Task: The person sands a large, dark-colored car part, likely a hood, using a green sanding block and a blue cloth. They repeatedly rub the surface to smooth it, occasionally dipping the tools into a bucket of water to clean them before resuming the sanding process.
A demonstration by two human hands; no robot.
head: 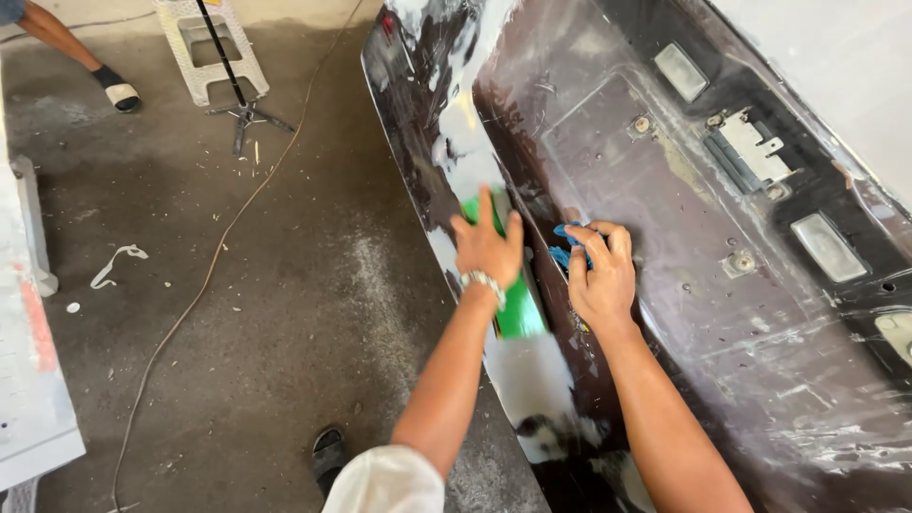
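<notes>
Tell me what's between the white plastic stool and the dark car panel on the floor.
In the head view, a thin cable runs across bare concrete floor between stool and panel.

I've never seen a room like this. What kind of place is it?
Probably a car body repair shop. A big dark car panel has white filler patches, the concrete floor is dusty, and the right hand rubs it with a blue pad.

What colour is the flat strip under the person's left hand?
Bright green strip, seen in the head view, under the left hand.
</notes>
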